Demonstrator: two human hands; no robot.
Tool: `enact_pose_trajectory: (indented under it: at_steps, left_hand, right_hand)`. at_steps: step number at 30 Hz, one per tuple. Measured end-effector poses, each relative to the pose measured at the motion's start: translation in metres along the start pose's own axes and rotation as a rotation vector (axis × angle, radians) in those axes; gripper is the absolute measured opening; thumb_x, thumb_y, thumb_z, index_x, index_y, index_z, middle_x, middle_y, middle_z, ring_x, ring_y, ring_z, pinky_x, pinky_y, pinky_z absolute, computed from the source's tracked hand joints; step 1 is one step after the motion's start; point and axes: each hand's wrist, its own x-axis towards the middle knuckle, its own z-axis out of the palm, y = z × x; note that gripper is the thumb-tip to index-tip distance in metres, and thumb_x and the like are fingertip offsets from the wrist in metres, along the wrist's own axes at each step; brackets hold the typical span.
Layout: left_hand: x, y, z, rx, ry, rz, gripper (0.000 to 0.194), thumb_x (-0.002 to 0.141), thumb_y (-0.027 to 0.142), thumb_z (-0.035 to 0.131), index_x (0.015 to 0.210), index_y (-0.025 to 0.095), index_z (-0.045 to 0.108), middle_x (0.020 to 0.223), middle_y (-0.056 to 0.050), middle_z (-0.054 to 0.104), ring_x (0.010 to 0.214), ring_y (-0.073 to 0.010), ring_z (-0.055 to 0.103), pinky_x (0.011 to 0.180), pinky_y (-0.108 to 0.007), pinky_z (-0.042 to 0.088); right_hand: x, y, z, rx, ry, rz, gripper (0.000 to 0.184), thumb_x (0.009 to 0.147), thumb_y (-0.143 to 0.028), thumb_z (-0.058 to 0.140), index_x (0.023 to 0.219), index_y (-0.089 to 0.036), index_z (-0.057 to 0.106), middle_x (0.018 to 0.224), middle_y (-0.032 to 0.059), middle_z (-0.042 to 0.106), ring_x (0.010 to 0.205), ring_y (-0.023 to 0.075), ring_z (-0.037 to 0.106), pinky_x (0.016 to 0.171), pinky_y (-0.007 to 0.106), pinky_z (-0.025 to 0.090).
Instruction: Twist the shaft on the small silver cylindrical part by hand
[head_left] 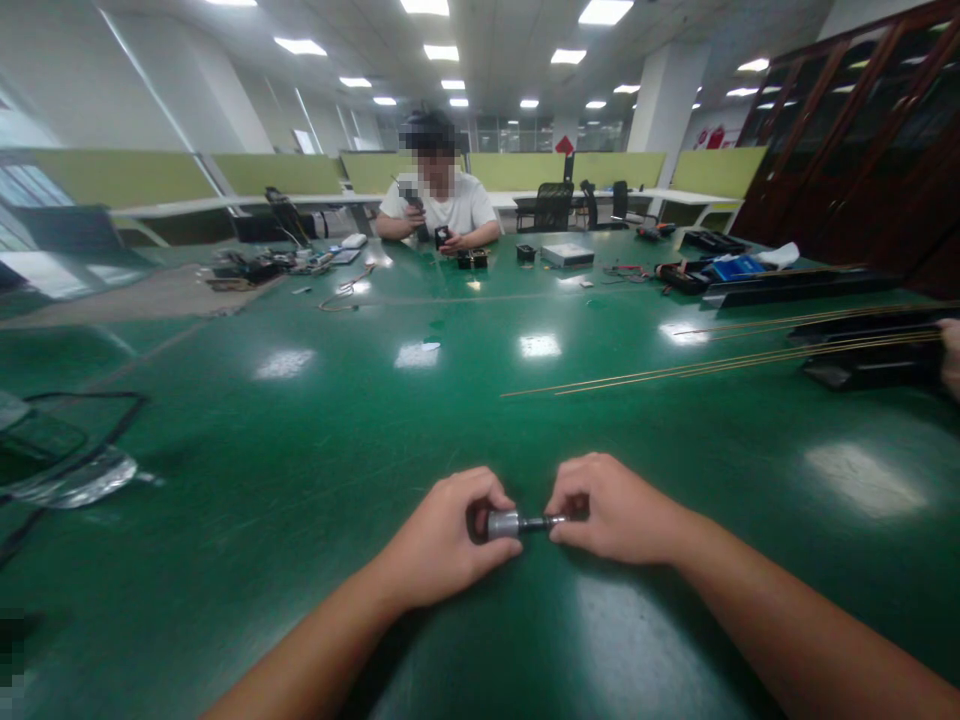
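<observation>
Low over the green table (360,420), my two hands face each other around a small metal part. My left hand (454,530) curls its thumb and fingers around a thick silver cylinder (503,525). From that cylinder a thin dark shaft (534,523) runs to the right, with a shiny tip. My right hand (611,510) pinches the tip end between thumb and fingertips. Whether cylinder and shaft are one piece or two joined pieces, I cannot tell. The part lies level, and its left end is partly hidden by my fingers.
Across the table sits a person (442,205) holding dark objects. Long thin rods (675,372) reach in from the right, near another person's hand (951,355). Black channel pieces (862,360) lie there. A clear plastic item (75,475) is at left; a white box (568,255) stands farther back.
</observation>
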Motion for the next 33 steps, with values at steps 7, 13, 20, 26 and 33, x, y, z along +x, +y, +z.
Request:
enact_pose_trajectory:
  at_steps: [7,13,20,26,33]
  left_hand:
    - [0.001,0.001,0.0,-0.008,-0.002,0.0,0.019,0.073,0.024,0.074,0.084,0.017,0.06,0.081,0.0,0.061,0.074,-0.0161,0.056,0.068,-0.026,0.041]
    - [0.0,-0.001,0.0,-0.013,-0.007,0.012,0.02,0.074,0.025,0.074,0.085,0.017,0.06,0.082,-0.001,0.061,0.074,-0.0158,0.057,0.068,-0.026,0.041]
    - [0.001,-0.001,-0.001,-0.021,-0.002,0.012,0.02,0.073,0.026,0.075,0.084,0.017,0.06,0.08,0.0,0.061,0.072,-0.0153,0.056,0.066,-0.025,0.041]
    - [0.001,-0.001,0.0,-0.009,-0.001,0.02,0.019,0.073,0.026,0.074,0.085,0.017,0.061,0.08,0.0,0.061,0.073,-0.0153,0.055,0.066,-0.025,0.04]
    - [0.002,-0.004,0.001,0.003,0.021,0.037,0.017,0.072,0.023,0.073,0.082,0.017,0.061,0.08,-0.001,0.061,0.075,-0.016,0.056,0.067,-0.025,0.041]
  right_hand:
    - [-0.003,0.009,-0.017,0.053,-0.078,0.064,0.007,0.069,-0.02,0.076,0.077,-0.019,0.075,0.074,0.0002,0.068,0.068,0.0132,0.061,0.062,0.023,0.043]
    - [-0.007,0.027,-0.031,0.107,-0.106,0.155,0.01,0.068,-0.023,0.078,0.076,-0.018,0.076,0.075,0.0008,0.069,0.067,0.0139,0.062,0.061,0.024,0.045]
    - [-0.005,0.02,-0.026,0.144,-0.128,0.096,0.01,0.069,-0.025,0.079,0.077,-0.02,0.078,0.074,0.0001,0.068,0.066,0.0129,0.061,0.058,0.023,0.043]
    - [-0.003,0.012,-0.016,0.096,-0.075,0.072,0.008,0.072,-0.024,0.078,0.079,-0.02,0.077,0.073,-0.0004,0.066,0.066,0.0121,0.06,0.06,0.023,0.041]
    - [0.009,-0.003,0.013,0.071,0.043,-0.049,0.013,0.077,-0.026,0.076,0.088,-0.022,0.078,0.079,0.0006,0.071,0.072,0.013,0.062,0.067,0.024,0.041]
